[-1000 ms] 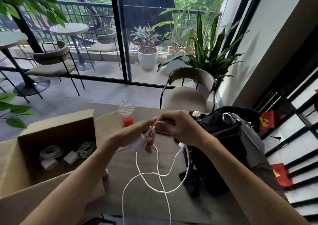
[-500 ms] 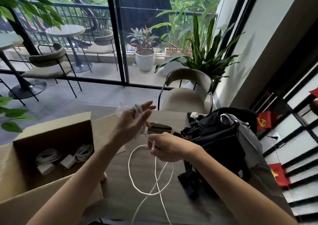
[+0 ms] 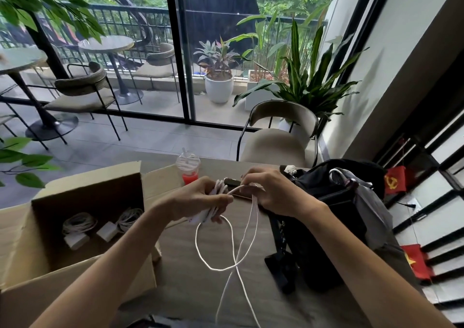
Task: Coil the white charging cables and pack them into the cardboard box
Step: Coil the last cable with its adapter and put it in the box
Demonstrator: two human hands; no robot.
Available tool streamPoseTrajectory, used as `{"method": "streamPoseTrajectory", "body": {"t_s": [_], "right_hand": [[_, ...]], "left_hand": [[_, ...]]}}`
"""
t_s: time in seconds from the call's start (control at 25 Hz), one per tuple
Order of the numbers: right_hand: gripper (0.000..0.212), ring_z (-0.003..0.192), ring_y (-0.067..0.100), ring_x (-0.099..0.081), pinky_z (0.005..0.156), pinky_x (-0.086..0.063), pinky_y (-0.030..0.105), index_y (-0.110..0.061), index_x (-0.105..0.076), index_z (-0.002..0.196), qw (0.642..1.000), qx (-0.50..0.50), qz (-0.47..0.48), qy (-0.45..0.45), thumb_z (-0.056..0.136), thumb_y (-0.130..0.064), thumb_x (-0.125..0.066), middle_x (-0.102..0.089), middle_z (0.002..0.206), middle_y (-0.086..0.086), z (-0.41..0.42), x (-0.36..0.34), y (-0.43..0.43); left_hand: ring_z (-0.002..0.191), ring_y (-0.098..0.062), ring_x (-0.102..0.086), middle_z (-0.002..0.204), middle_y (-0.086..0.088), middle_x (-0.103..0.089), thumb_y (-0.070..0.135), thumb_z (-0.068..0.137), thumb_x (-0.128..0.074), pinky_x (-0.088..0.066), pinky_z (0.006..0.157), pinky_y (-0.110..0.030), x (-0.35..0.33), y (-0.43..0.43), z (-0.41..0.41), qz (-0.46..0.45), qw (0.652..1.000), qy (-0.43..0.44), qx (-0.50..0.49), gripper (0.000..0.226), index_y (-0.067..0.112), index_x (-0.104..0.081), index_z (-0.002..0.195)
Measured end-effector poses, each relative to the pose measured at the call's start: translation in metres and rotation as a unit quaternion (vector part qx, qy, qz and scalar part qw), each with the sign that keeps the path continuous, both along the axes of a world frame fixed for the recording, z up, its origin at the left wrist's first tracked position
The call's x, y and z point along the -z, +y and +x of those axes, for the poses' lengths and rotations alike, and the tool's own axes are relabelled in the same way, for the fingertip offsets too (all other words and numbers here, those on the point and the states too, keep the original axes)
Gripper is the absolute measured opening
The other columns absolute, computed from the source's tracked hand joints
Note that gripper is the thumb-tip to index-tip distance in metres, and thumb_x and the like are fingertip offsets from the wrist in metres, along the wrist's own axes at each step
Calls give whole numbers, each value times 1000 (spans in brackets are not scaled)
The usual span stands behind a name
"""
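Above the bench, the left hand grips several turns of white cable, fingers curled round them. The right hand pinches the strand just beside it, slack looping below. Two coiled cables lie inside the cardboard box.

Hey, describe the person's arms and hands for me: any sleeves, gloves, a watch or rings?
Both arms are bare: no sleeve shows on the left forearm or the right forearm down to the picture's edge. The left hand and right hand wear no gloves. No watch or bracelet shows at either wrist, and no ring on the fingers in view.
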State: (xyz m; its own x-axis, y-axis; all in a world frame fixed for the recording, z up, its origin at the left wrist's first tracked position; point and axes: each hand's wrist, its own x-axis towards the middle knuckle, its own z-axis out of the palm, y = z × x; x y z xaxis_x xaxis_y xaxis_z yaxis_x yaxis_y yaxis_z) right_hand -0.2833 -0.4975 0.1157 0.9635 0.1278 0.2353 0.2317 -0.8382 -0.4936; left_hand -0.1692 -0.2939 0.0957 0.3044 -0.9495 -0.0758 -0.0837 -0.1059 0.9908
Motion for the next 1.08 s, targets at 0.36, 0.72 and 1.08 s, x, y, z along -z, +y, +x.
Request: {"method": "streamPoseTrajectory", "body": {"t_s": [0.36,0.72,1.08], "right_hand": [[12,101,8,-61,84,-46,13,-15,-75,82,981,114,155,-18,82,-7,-65,-65,106,-1,4,2,10],[22,77,21,-76,74,-63,47,-20,-72,82,907,249,336,-54,80,-11,-53,-76,79,7,6,6,5],[31,55,13,-65,52,-58,29,-11,-65,76,883,338,313,94,91,9,-46,-65,84,14,3,26,-37]], "left_hand": [[49,-22,-47,60,-13,-46,21,91,-65,-49,56,-33,-4,-2,-7,-139,965,224,1,31,6,-51,68],[47,-19,-51,57,-6,-47,17,89,-53,-50,55,-30,-22,-3,-2,-168,948,207,-173,26,12,-55,63],[51,-12,-46,60,2,-43,28,70,-80,-47,57,-25,-45,15,17,-306,884,314,-163,31,17,-51,64]]}}
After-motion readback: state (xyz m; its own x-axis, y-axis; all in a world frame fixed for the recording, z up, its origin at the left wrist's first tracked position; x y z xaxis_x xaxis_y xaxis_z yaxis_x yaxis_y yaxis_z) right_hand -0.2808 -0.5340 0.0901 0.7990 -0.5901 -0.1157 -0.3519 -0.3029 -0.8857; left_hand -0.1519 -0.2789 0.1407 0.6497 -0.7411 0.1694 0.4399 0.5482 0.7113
